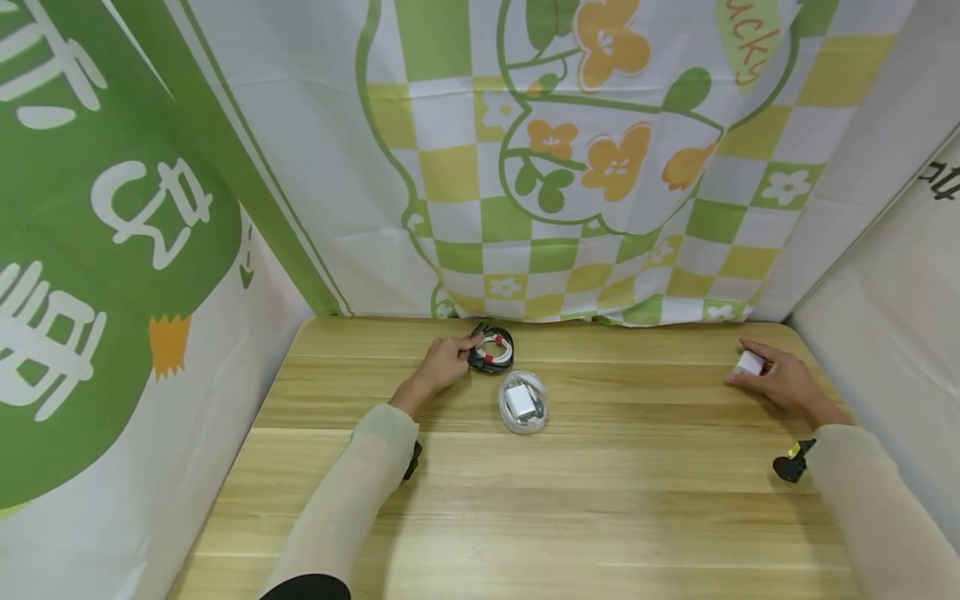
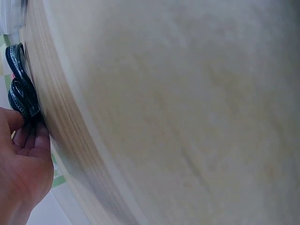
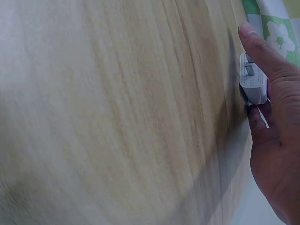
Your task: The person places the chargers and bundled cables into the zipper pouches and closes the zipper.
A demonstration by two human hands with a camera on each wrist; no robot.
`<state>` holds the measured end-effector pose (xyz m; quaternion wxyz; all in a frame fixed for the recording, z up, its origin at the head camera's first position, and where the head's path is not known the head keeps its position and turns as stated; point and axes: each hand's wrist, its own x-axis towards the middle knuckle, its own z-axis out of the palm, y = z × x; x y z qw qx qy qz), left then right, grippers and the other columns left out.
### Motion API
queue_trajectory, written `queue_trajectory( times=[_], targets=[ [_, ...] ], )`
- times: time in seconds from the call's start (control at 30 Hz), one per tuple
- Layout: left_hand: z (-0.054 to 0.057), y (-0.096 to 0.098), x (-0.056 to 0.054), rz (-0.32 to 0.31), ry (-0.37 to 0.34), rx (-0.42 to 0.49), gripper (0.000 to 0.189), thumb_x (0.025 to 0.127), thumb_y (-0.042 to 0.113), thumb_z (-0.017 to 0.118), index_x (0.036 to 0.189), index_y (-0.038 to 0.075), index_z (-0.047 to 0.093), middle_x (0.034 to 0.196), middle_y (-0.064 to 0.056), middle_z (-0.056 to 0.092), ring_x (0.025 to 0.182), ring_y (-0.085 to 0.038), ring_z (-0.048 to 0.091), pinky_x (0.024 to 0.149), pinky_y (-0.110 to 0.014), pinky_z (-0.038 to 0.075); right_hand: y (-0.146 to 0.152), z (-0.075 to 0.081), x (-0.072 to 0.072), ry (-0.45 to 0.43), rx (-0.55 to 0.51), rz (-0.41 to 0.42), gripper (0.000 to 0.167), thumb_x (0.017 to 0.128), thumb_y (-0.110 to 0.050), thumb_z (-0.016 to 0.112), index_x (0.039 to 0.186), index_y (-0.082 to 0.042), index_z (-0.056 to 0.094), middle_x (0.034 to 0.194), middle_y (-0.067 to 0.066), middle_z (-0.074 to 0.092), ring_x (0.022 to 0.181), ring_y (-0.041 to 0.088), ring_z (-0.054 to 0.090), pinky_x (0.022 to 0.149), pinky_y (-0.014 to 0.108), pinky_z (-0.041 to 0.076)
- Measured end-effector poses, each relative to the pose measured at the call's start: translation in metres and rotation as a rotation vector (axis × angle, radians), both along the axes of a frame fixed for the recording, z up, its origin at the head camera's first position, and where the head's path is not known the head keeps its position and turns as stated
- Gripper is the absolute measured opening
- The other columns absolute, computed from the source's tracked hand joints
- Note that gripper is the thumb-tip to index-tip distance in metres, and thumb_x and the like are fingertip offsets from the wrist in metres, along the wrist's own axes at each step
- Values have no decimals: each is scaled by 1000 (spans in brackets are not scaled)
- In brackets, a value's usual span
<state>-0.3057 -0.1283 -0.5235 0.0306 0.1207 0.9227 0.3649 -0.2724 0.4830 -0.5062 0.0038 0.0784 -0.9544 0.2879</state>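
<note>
At the back of the table, my left hand point(image 1: 442, 364) pinches the edge of a coiled black cable point(image 1: 511, 357). A white cable loop with red ties point(image 1: 498, 360) lies within that coil. In the left wrist view the thumb and fingers grip the black cable bundle point(image 2: 23, 93). Far to the right, my right hand point(image 1: 786, 383) holds a white plug charger point(image 1: 748, 363) between thumb and fingers. Metal prongs show on this charger point(image 3: 252, 79) in the right wrist view. Between the hands, nearer the left, sits a pale coiled cable point(image 1: 527, 428) with a white plug adapter point(image 1: 518, 401) on it.
The wooden table point(image 1: 600, 500) ends at the back against a printed green, yellow and white curtain point(image 1: 562, 275). Cloth walls also stand at the left point(image 1: 172, 467) and right. A black wrist device point(image 1: 790, 467) is beside the right sleeve.
</note>
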Motion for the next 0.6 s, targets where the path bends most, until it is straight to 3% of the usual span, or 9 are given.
queue_trajectory(
  times=[0.2,0.43,0.6],
  targets=[
    [-1,1,0,4,-4,7,56,97,-3,51,148,19,60,151,-15,56,52,-11,19,52,-27,26,2,-5,0,41,16,-29,80,91,-33,86,149,10,52,136,39,60,95,15,57,70,11,42],
    [-2,0,-1,5,-8,5,55,98,-2,51,148,19,60,153,-13,55,53,-12,20,54,-27,28,3,-8,-1,49,67,-53,78,91,-36,85,145,12,55,128,40,64,98,31,62,69,19,44],
    [-1,0,0,11,-10,0,54,99,-1,50,148,21,60,152,-14,55,56,-13,22,56,-29,29,4,-9,-2,39,72,-62,78,91,-39,85,144,11,57,126,39,66,96,30,64,68,20,46]
  ],
)
